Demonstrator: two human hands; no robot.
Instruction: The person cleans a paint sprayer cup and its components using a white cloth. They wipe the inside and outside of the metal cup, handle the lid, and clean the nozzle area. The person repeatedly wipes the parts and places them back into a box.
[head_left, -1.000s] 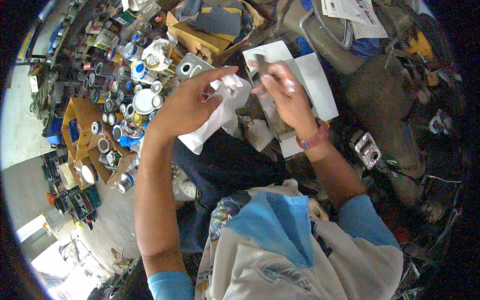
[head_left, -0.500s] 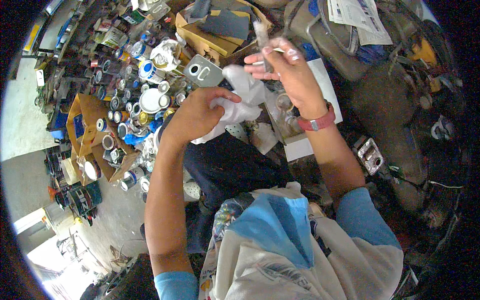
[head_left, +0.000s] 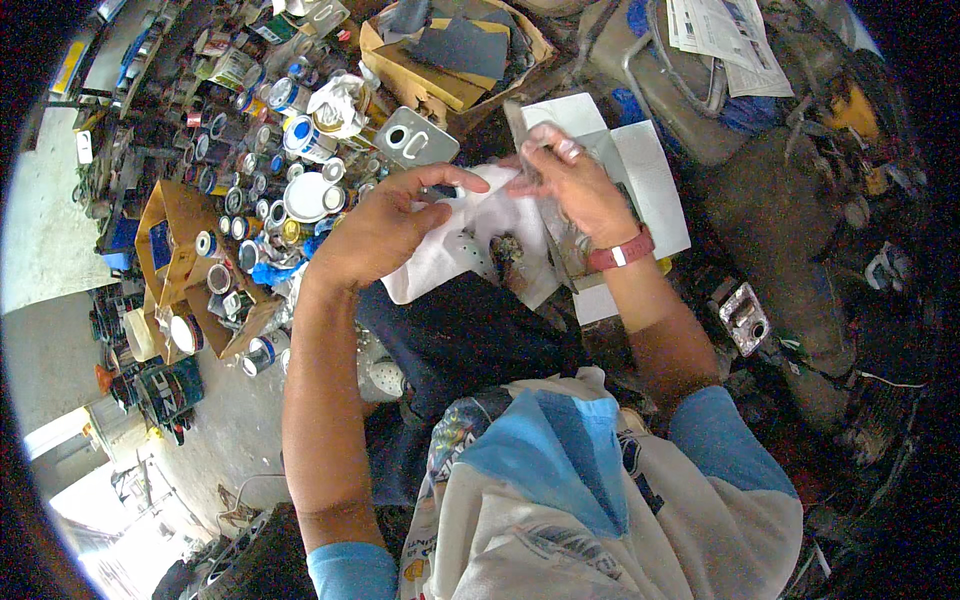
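My left hand (head_left: 375,230) grips a thin white sheet (head_left: 432,262) between thumb and fingers, over my dark-trousered knee. The sheet looks soft and loosely spread; whether it is paper, cloth or plastic I cannot tell. My right hand (head_left: 580,190), with a red wristband (head_left: 622,250), is at the sheet's far right side. Its fingers are smeared by motion. A greyish, strip-like tool (head_left: 516,128) sticks up beside them and appears held, but its kind is too blurred to name. Behind the right hand lies an open white box (head_left: 655,185) with contents partly hidden.
Many paint cans and jars (head_left: 305,195) crowd the left, beside a cut cardboard box (head_left: 165,270). A silver can (head_left: 415,138) stands near my left hand. A carton of dark sheets (head_left: 460,50) lies ahead. Newspapers (head_left: 735,45) rest on a chair at far right.
My right hand has come down and nearer to the sheet with the grey tool. The white sheet, bunched up before, now lies flatter and lower. My left hand has shifted slightly down and left.
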